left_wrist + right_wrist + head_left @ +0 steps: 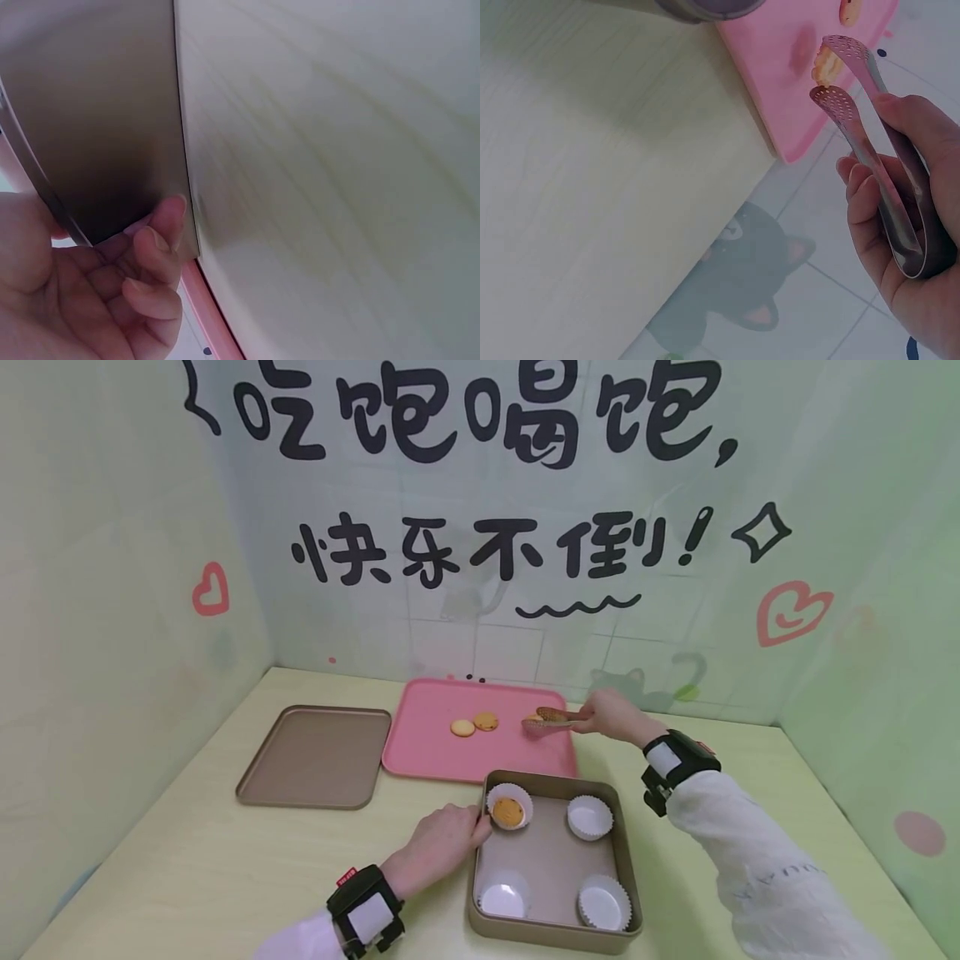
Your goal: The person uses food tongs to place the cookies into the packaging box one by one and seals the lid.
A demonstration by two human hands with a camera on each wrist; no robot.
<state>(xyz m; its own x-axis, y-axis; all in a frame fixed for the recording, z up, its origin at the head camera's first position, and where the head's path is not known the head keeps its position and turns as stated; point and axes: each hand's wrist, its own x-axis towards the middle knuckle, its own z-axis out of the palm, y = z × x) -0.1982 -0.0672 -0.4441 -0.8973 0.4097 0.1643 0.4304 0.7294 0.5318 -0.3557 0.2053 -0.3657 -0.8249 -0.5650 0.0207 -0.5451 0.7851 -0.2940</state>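
My right hand [617, 717] grips metal tongs [900, 180] with perforated ends. Between those ends is a cookie [826, 66], held above the right part of the pink tray [435, 760]. Two more cookies lie on the tray, a pale cookie [462, 728] beside a browner cookie [486, 722]. My left hand [438, 843] pinches the left wall of a deep square baking pan [555, 935], thumb at the rim and fingers against the outside [150, 255]. Inside the pan, white paper cups stand near the corners; the far left cup [521, 797] contains a cookie [507, 812].
A shallow brown tray [315, 760] lies left of the pink tray. The pan stands in front of the pink tray, close to its near edge. Printed walls [480, 643] enclose the table [187, 860] at the back and both sides.
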